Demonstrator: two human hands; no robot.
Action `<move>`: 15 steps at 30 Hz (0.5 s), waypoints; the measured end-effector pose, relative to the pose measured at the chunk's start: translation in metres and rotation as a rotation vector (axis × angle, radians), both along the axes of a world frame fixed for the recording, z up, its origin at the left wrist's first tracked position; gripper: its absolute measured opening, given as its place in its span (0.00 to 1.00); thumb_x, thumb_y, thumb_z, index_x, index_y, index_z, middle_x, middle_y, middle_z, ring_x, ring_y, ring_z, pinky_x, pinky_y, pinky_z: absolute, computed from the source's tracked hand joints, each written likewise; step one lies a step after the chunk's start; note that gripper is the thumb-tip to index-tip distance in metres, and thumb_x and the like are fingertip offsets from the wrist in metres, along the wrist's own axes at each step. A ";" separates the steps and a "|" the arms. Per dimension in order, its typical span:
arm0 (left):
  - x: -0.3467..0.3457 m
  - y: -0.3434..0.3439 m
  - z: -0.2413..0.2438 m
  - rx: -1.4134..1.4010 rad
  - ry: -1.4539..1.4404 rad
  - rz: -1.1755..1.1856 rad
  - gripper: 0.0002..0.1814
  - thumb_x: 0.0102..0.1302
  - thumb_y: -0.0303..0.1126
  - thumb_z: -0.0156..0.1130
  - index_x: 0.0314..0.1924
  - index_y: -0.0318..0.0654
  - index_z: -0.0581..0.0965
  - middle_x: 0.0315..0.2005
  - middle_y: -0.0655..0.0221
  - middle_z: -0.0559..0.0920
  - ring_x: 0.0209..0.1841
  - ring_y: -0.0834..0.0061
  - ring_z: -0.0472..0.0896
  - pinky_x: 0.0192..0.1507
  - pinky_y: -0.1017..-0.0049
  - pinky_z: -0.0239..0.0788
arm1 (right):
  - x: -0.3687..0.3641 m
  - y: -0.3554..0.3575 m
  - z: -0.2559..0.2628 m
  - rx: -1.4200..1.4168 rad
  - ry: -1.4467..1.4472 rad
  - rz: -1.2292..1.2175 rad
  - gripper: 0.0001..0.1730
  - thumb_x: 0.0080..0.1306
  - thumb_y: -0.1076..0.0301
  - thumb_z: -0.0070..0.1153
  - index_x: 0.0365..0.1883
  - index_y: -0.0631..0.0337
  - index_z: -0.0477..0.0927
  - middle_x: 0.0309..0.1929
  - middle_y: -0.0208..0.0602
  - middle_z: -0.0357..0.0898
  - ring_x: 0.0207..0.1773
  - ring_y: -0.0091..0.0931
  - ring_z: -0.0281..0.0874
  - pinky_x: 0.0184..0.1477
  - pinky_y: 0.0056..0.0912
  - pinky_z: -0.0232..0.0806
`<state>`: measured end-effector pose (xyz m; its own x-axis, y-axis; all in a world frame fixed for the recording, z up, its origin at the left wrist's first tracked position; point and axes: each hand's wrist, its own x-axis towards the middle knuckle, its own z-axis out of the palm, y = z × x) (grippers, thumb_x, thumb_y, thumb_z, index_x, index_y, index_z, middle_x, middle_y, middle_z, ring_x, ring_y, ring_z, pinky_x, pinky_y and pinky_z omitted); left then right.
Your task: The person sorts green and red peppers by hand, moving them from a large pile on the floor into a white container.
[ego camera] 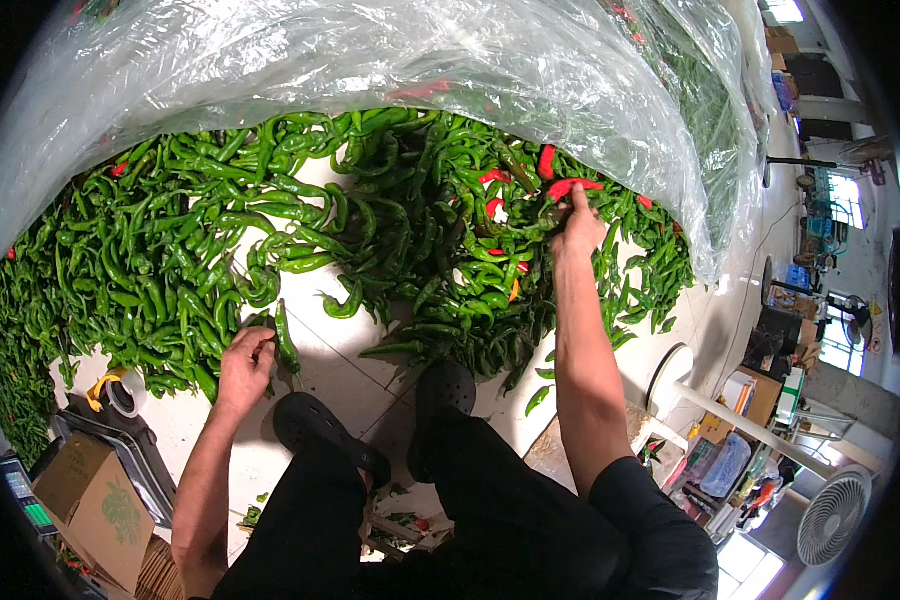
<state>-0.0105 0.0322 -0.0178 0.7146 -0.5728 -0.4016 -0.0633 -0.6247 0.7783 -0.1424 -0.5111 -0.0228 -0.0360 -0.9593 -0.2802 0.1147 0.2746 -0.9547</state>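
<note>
A wide heap of green chili peppers (pixel 157 247) lies on the tiled floor, with red ones scattered through it. My right hand (pixel 581 227) reaches into the heap's right part, its index finger against a red pepper (pixel 574 186); whether the fingers grip it cannot be told. Another red pepper (pixel 547 162) lies just above. At the heap's lower edge is my left hand (pixel 248 366), palm down with curled fingers, beside a single long green pepper (pixel 286 337). What lies under those fingers is hidden. Clear plastic sheeting (pixel 390 60) covers the far side of the heap.
At lower left are a cardboard box (pixel 101 510), a tape roll (pixel 126 396) and a platform scale (pixel 112 442). A pedestal fan (pixel 834 517) with a round base (pixel 669 379) stands at right, near shelves of goods. My dark clogs (pixel 322 435) are on the floor between my arms.
</note>
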 end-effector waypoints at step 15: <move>0.001 0.003 -0.002 -0.003 -0.025 -0.007 0.11 0.69 0.24 0.60 0.49 0.30 0.80 0.45 0.58 0.82 0.38 0.66 0.84 0.43 0.71 0.77 | -0.003 -0.041 -0.011 0.190 0.380 0.159 0.13 0.57 0.72 0.73 0.27 0.66 0.78 0.24 0.37 0.79 0.19 0.26 0.70 0.22 0.34 0.63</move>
